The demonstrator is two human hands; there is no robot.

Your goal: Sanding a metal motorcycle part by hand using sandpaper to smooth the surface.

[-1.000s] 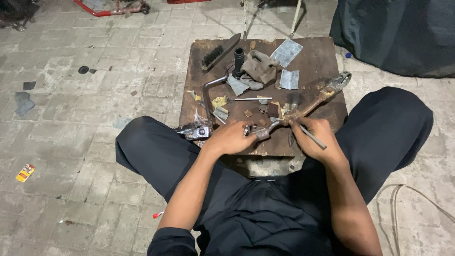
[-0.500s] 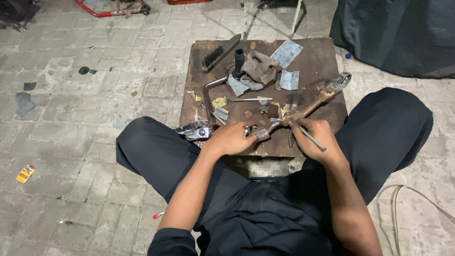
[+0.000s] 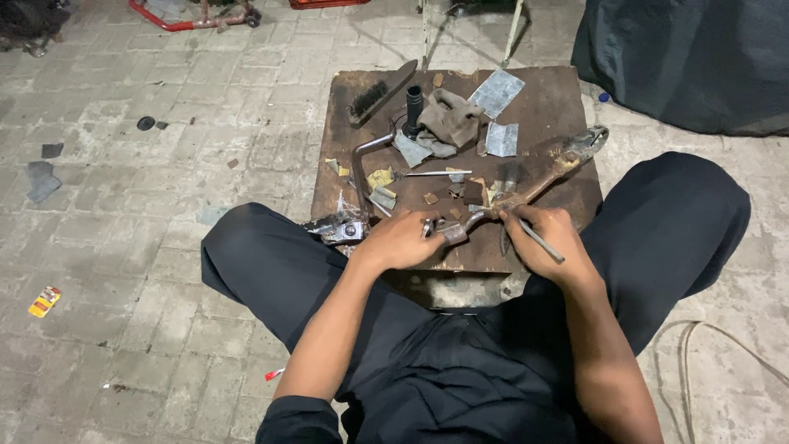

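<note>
- Rusty brown metal is showing along the long lever part (image 3: 534, 185), which is lying slantwise over the near right of the worktop (image 3: 567, 99), its bulkier head pointing to the far right edge.
- The left hand (image 3: 403, 241) is closing its fingers on the part's grey near end, at the worktop's front edge.
- The right hand (image 3: 546, 238) is pinching a thin metal rod (image 3: 538, 240), fingers closed around it, tip touching the part.
- Two grey sheet-metal scraps (image 3: 498, 92) are lying at the far side.
- One wire brush (image 3: 380, 92), one crumpled brown rag (image 3: 450, 117) and one bent pipe with a black grip (image 3: 371, 152) are resting near them.
</note>
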